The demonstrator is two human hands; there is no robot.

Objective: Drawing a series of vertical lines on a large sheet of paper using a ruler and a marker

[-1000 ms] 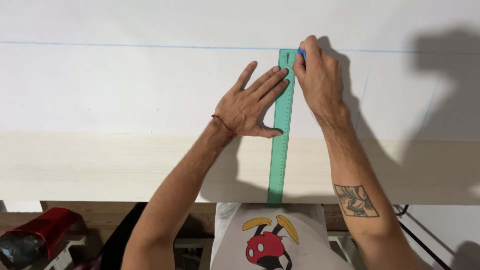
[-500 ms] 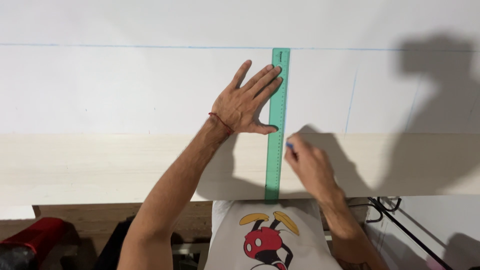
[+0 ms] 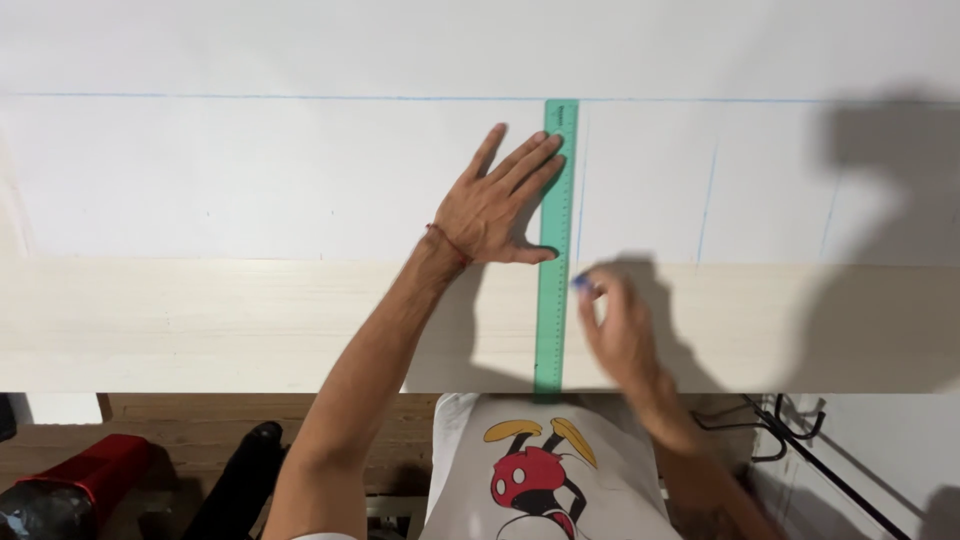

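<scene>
Long flat plastic ruler (image 3: 555, 250) – mint green, fine dark tick marks. Broad white sheet (image 3: 250, 170) – pale blue ruled lines. Pale cream wooden board (image 3: 200, 325), faint grain. Thin cord bracelet (image 3: 448, 244) – red. Small pen tip (image 3: 580, 284) – blue. Shirt (image 3: 540, 480) white, red-yellow-black cartoon print.

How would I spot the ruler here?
Find the white board with a blue line across its top. The ruler runs down from that line, pinned by the left hand. It is the only green strip there.
</scene>
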